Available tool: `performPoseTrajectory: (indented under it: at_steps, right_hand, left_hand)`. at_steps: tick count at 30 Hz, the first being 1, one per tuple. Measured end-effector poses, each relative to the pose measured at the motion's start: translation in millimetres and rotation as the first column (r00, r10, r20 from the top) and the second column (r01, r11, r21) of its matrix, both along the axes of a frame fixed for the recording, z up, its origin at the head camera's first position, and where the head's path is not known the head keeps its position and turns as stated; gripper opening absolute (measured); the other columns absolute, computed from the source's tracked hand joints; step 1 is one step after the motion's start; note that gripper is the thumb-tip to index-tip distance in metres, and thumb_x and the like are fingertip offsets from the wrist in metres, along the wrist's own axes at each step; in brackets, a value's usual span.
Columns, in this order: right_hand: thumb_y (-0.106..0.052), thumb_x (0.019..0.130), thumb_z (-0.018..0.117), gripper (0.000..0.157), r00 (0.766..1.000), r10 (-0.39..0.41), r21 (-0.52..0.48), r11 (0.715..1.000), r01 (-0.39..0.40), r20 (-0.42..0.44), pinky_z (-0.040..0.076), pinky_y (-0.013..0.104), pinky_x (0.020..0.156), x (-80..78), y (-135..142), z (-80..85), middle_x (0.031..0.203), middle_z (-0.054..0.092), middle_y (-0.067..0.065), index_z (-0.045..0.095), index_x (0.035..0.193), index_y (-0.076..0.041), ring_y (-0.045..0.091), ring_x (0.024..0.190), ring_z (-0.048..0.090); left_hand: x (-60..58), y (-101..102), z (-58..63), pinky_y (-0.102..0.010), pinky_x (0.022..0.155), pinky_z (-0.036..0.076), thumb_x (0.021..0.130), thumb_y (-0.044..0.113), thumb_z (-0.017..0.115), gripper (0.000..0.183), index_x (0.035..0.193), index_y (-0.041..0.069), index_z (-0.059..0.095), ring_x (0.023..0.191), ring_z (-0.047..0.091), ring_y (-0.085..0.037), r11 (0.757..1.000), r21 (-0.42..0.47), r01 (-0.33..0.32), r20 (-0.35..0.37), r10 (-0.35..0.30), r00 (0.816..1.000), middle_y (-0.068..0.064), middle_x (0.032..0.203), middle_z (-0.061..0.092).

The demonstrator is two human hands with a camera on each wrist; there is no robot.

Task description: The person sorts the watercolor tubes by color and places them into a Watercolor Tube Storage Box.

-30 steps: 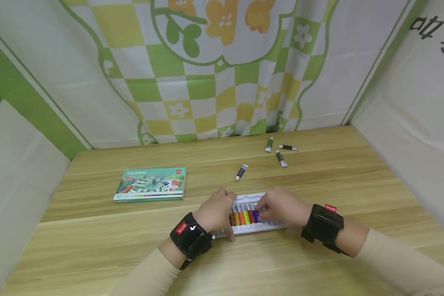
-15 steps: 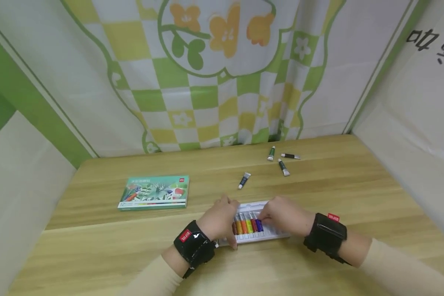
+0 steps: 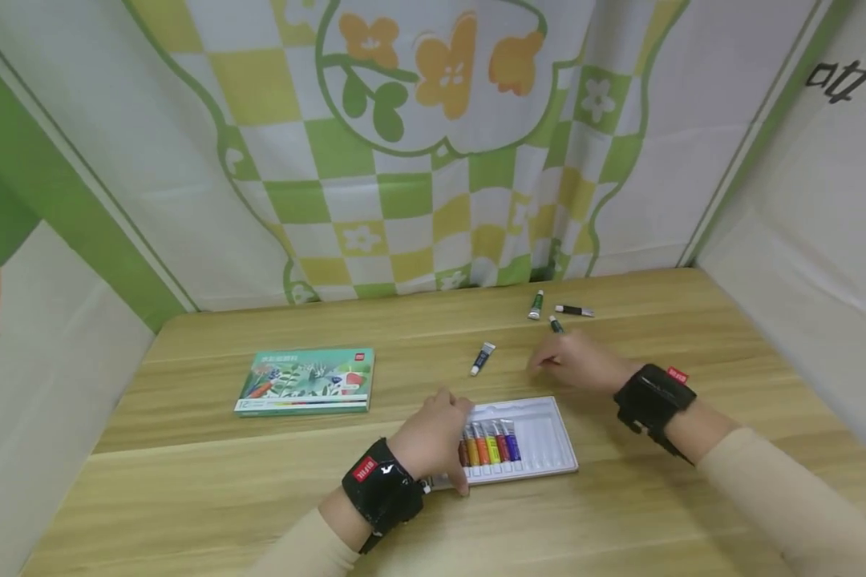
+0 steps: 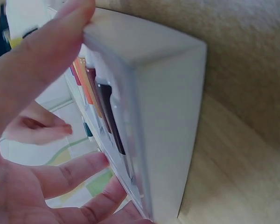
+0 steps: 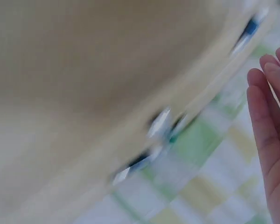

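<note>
A white plastic tray (image 3: 548, 437) lies on the wooden table, with a row of coloured paint tubes (image 3: 492, 444) in its slots and bare slots at its right end. My left hand (image 3: 433, 439) grips the tray's left part, thumb on the near edge and fingers at the far edge, as the left wrist view shows at the tray's end wall (image 4: 170, 126). Off the tray's far right corner, my right hand (image 3: 584, 365) is over the table with nothing in its fingers. It partly covers a dark green paint tube (image 3: 556, 324). A dark blue paint tube (image 3: 483, 358) lies behind the tray.
A green paint tube (image 3: 536, 304) and a black paint tube (image 3: 574, 311) lie near the table's back edge. On the left sits a flat, turquoise printed paint box (image 3: 305, 382). A checked curtain (image 3: 433, 200) hangs behind the table.
My right hand has left the purple tube in the tray and moved back and right towards the loose tubes. My left hand still grips the tray. The head view has tilted slightly.
</note>
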State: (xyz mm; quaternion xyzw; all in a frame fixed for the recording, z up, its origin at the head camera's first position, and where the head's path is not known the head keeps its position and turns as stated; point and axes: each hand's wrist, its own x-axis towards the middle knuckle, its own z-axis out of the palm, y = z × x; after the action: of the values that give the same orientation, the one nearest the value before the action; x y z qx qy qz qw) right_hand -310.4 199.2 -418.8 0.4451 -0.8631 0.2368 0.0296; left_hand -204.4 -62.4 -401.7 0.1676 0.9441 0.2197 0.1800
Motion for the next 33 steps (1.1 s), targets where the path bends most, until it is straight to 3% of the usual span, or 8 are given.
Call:
performPoseTrajectory:
  at_steps: [5, 10, 14, 19, 23, 27, 31, 33]
  right_hand:
    - [0.021, 0.081, 0.063, 0.030, 0.990, -0.137, 0.125, 0.983, 0.133, 0.021, 0.058, 0.041, 0.077, -36.2, 15.0, 7.1, 0.093, 0.075, 0.009, 0.080, 0.092, -0.002, 0.029, 0.089, 0.070]
    - [0.027, 0.076, 0.056, 0.039, 0.987, -0.141, 0.155, 0.979, 0.128, 0.075, 0.058, 0.045, 0.080, -54.6, 30.7, 2.3, 0.093, 0.074, 0.013, 0.079, 0.093, 0.001, 0.034, 0.089, 0.070]
    - [0.025, 0.078, 0.058, 0.035, 0.987, -0.153, 0.139, 0.979, 0.146, 0.040, 0.058, 0.045, 0.079, -60.0, 41.5, -3.2, 0.092, 0.074, 0.014, 0.079, 0.090, 0.001, 0.035, 0.088, 0.070]
    - [0.017, 0.084, 0.069, 0.021, 0.975, -0.218, 0.143, 0.967, 0.209, 0.052, 0.058, 0.046, 0.081, -57.3, 45.3, -2.8, 0.094, 0.075, 0.016, 0.079, 0.094, 0.002, 0.035, 0.091, 0.071]
    - [0.014, 0.085, 0.071, 0.020, 0.959, -0.271, 0.158, 0.954, 0.256, 0.079, 0.056, 0.046, 0.080, -52.4, 44.6, -2.6, 0.093, 0.074, 0.013, 0.078, 0.100, 0.002, 0.031, 0.089, 0.069]
    - [0.011, 0.085, 0.073, 0.014, 0.961, -0.273, 0.186, 0.948, 0.260, 0.047, 0.054, 0.045, 0.077, -44.3, 46.5, -2.6, 0.087, 0.071, 0.008, 0.076, 0.093, 0.000, 0.027, 0.084, 0.065]
    - [0.002, 0.090, 0.074, 0.006, 0.956, -0.293, 0.148, 0.946, 0.287, 0.020, 0.054, 0.045, 0.076, -27.9, 41.5, 2.4, 0.092, 0.071, 0.010, 0.077, 0.094, 0.000, 0.028, 0.086, 0.066]
    - [-0.003, 0.092, 0.074, 0.010, 0.946, -0.319, 0.082, 0.946, 0.313, 0.067, 0.055, 0.044, 0.076, -15.2, 31.3, 8.2, 0.095, 0.072, 0.010, 0.078, 0.101, 0.000, 0.028, 0.088, 0.067]
  left_hand:
    - [1.7, 2.3, -0.1, -0.046, 0.094, 0.053, 0.050, 0.014, 0.104, 0.102, 0.140, 0.000, 0.057, 0.113, 0.053, -0.031, 1.000, -0.004, 0.007, -0.005, -0.007, 1.000, -0.018, 0.127, 0.054]
    - [3.3, 4.8, 0.5, -0.045, 0.094, 0.053, 0.050, 0.014, 0.104, 0.101, 0.139, 0.000, 0.058, 0.112, 0.053, -0.030, 1.000, -0.003, 0.014, -0.011, -0.014, 1.000, -0.017, 0.125, 0.055]
    - [3.2, 5.2, 1.1, -0.045, 0.095, 0.052, 0.051, 0.014, 0.104, 0.101, 0.139, 0.001, 0.057, 0.113, 0.053, -0.030, 1.000, 0.000, 0.017, -0.008, -0.017, 1.000, -0.017, 0.127, 0.054]
    - [2.7, 3.5, 2.0, -0.045, 0.095, 0.052, 0.051, 0.014, 0.104, 0.101, 0.140, 0.001, 0.057, 0.114, 0.053, -0.030, 1.000, -0.002, 0.014, -0.004, -0.014, 1.000, -0.018, 0.129, 0.054]
    - [2.6, 2.9, 1.3, -0.045, 0.096, 0.052, 0.052, 0.014, 0.104, 0.101, 0.140, 0.001, 0.057, 0.115, 0.053, -0.030, 1.000, -0.013, 0.009, -0.001, -0.009, 1.000, -0.018, 0.129, 0.054]
    - [2.4, 3.6, -1.2, -0.045, 0.097, 0.052, 0.052, 0.015, 0.104, 0.102, 0.141, 0.000, 0.057, 0.115, 0.052, -0.030, 1.000, -0.017, 0.014, 0.000, -0.014, 1.000, -0.018, 0.129, 0.053]
    - [1.1, 2.0, -1.9, -0.045, 0.095, 0.052, 0.051, 0.014, 0.104, 0.102, 0.140, 0.000, 0.056, 0.115, 0.052, -0.030, 1.000, -0.020, 0.018, -0.002, -0.018, 1.000, -0.018, 0.129, 0.053]
    - [0.0, -0.2, -0.3, -0.045, 0.095, 0.052, 0.051, 0.014, 0.104, 0.102, 0.140, 0.000, 0.056, 0.115, 0.052, -0.031, 1.000, -0.023, 0.016, -0.002, -0.016, 1.000, -0.019, 0.129, 0.053]
